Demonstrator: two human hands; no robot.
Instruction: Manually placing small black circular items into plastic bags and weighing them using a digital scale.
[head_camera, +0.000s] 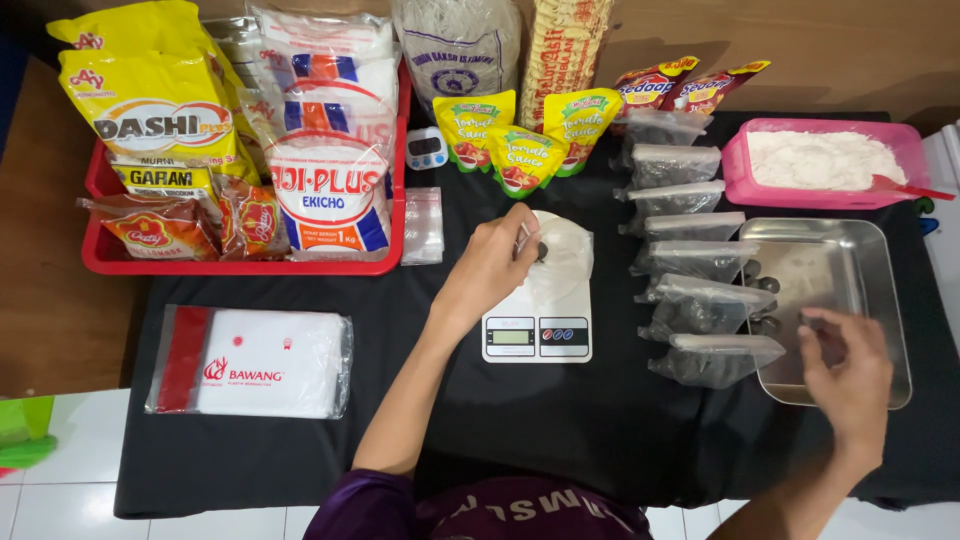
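Item: portioning station, black-covered tabletop (300, 300), seen from above.

Left hand (492, 262): fingers pinched on the mouth of a small clear plastic bag (562, 255), holding it open and upright on the white digital kitchen scale (537, 325). A few small dark pieces show at the bag's opening, by the fingertips.

Right hand (848, 375): over the near right corner of the steel tray (880, 270), fingers curled together as if picking up dark pieces; whether anything sits between the fingertips cannot be told. A few dark round pieces (762, 285) lie along the tray's left edge.

Between scale and tray: a column of filled clear bags (690, 262), overlapping one another, dark contents, running from far to near.

Also present: pink tub of white powder (745, 175) with a red scoop, far right; red basket (95, 255) of seasoning packets, far left; green and yellow sauce pouches (520, 135); small white timer (427, 148); stack of empty clear bags (423, 225); flat pack of plastic bags with a red strip (255, 360), near left.

Step in hand, as judged: filling one bag to weight on the scale, piece by piece, from the tray.

Next move calls for: carrying the pinch from tray to bag mouth without dropping, keeping the bag steady and free of hand pressure so the reading stays true, and watching the display.
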